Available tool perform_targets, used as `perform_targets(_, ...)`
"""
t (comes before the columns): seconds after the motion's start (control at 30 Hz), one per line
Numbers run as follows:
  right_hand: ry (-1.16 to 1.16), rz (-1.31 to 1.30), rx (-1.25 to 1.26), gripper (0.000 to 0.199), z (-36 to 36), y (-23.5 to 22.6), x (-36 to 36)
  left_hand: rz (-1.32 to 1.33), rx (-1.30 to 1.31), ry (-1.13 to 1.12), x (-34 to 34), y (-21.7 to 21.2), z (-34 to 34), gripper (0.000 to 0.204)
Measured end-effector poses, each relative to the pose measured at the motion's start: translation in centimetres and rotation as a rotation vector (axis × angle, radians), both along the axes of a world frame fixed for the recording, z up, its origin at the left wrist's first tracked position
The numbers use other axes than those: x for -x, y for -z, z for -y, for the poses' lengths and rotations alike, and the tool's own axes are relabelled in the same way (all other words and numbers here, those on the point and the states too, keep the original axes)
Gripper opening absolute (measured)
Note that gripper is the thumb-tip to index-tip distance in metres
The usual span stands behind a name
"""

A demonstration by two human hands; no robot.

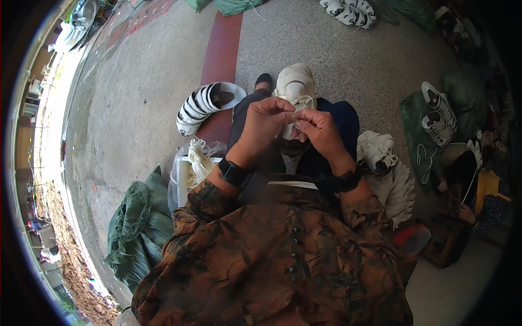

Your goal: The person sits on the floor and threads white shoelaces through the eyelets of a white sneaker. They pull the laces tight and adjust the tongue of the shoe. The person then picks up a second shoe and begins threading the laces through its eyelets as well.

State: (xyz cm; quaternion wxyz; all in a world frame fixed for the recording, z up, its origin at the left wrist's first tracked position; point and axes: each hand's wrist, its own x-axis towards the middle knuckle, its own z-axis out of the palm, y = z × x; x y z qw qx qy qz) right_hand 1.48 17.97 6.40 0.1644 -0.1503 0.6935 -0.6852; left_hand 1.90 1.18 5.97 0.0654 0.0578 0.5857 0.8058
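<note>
A cream knit sneaker (296, 81) rests at my knees, its toe pointing away from me. Above its opening, both hands meet with thumbs and fingertips pinched together. A cream shoelace (306, 100) loops over the shoe's tongue, close to the fingers. My left hand (263, 126) is closed on the lace, as far as the small gap shows. My right hand (321, 133) touches the left at the fingertips, also closed on the lace. The fingers hide the lace's end and part of the shoe's collar.
Left of my legs lies a row of nested white-and-black shoes (204, 108). A bundle of white laces (200, 163) sits in a plastic-lined box by a green sack (133, 231). Cream shoes (394, 187) are stacked at right. Beyond, a person's hand (466, 213) shows near more shoes (439, 117).
</note>
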Motion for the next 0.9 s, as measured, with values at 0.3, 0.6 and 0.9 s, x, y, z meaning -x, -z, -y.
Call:
perform_targets(0.3, 0.302, 0.003, 0.061, 0.013, -1.0, 3.7, 1.5, -0.926, 1.179, -0.044, -0.2, 5.1, -0.4, 0.023)
perform_targets(0.6, 0.405, -1.012, 0.54, 0.014, -3.5, -25.8, -7.4, -0.94, 1.203, -0.069, -0.6, 7.4, -0.5, 0.025)
perform_targets(0.9, 0.03, -0.903, 0.432, 0.009, -9.2, -27.2, -11.2, -0.36, 0.666, -0.292, 0.2, 6.0, 0.4, 0.018)
